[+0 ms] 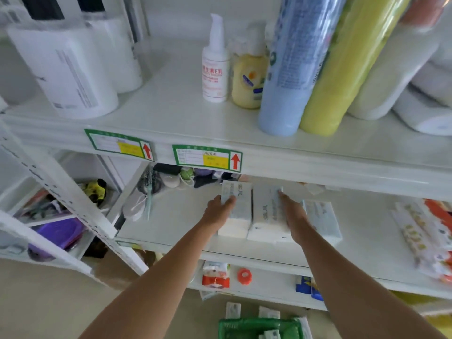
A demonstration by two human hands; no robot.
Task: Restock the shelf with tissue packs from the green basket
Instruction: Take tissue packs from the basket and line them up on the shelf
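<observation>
Both hands pressed flat, fingers extended, on 2 tissue packs on the middle shelf [171,216]: left hand [216,210], right hand [294,216]. Directly below that shelf, the green basket [234,326].

Middle shelf [176,216] lay bare left of the tissue packs [266,214], hairbrush [144,192] and clutter crowded its back-left corner, upper shelf edge [318,167] hung low overhead, patterned packets [420,231] blocked the right end.
</observation>
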